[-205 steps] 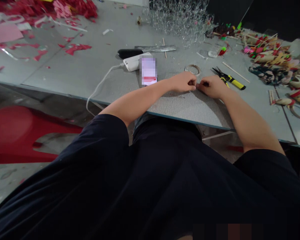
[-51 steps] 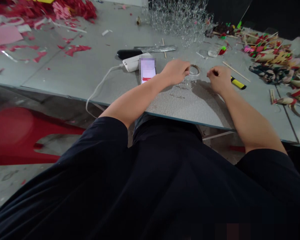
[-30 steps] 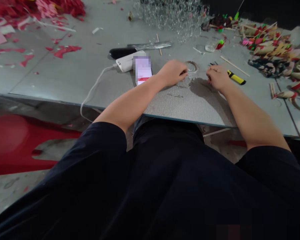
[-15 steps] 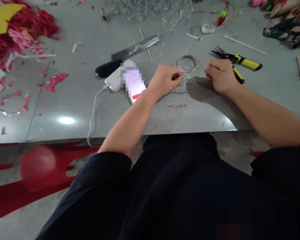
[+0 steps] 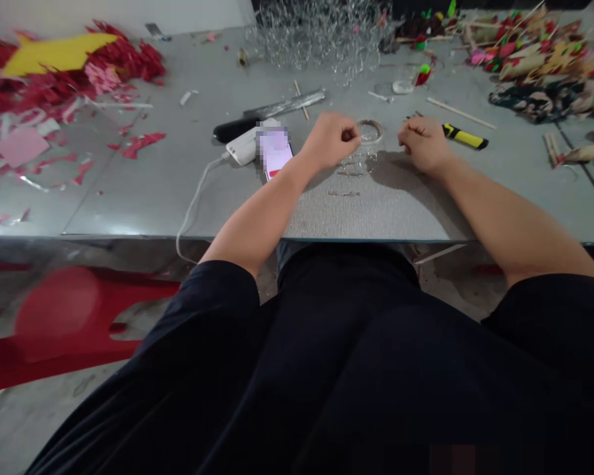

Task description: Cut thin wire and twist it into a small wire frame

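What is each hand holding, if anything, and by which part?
It cannot be told: the left hand and the right hand are both curled as if pinching, but anything held there is too small to make out.

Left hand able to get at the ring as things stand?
Probably yes: the left hand is right beside the ring, with nothing visible blocking the way, though it's curled and might have to open first.

Pliers handle [image 5: 466, 137] plastic; shirt [image 5: 327, 369] matt cloth.

One head-worn cam, looked forward and down, close in: shirt [image 5: 336, 369] filled bottom centre, tabletop [image 5: 138, 191] spanned upper half, left hand [image 5: 330, 140] and right hand [image 5: 426, 145] between.
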Available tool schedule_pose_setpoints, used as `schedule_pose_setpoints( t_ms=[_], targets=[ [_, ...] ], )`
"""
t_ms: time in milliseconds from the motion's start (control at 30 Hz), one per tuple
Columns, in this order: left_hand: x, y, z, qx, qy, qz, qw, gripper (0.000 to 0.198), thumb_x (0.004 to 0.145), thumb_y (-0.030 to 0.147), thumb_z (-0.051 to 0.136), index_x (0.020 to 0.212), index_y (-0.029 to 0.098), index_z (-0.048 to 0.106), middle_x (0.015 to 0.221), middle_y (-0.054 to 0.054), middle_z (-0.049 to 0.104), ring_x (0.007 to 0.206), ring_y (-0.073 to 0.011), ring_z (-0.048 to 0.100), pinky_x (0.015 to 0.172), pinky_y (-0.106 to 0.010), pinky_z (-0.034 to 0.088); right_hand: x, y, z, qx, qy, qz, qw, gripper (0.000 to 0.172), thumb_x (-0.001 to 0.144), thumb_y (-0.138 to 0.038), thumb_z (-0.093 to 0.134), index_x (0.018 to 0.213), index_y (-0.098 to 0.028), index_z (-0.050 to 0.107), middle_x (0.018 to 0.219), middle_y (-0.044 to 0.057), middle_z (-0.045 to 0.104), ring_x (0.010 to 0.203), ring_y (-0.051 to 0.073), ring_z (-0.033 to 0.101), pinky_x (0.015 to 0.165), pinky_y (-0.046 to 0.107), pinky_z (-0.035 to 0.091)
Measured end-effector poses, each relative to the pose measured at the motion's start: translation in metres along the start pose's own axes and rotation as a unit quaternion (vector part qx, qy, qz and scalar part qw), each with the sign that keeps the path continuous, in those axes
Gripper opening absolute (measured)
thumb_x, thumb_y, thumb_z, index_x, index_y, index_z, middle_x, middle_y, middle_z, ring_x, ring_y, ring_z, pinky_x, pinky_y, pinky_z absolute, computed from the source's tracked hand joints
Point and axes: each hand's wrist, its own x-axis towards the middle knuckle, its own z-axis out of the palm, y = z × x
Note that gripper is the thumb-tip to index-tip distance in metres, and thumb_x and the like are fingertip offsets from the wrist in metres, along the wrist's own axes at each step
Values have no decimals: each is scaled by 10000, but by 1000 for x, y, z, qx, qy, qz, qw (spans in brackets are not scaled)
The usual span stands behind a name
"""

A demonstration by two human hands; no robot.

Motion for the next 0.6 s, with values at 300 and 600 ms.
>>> schedule_pose_setpoints(
  t_ms=[300,600],
  targets=[
    [-5,8,5,-90,-111,-61,988,315,1058,51,785,803,234,758,785,-34,783,624,-135,582,707,-349,489,-14,-21,-8,-252,-2,-169,953,587,1264,-836,546,1061,-356,816,1132,125,845,1160,377,733,1131,598,590],
    [-12,29,2,-157,-169,-72,970,306,1145,124,863,870,197,750,758,-24,749,612,-99,589,685,-293,467,-38,-77,0,-344,-58,-173,921,588,1328,-727,433,1390,-381,904,1542,143,876,1628,492,603,1458,823,300]
  ],
)
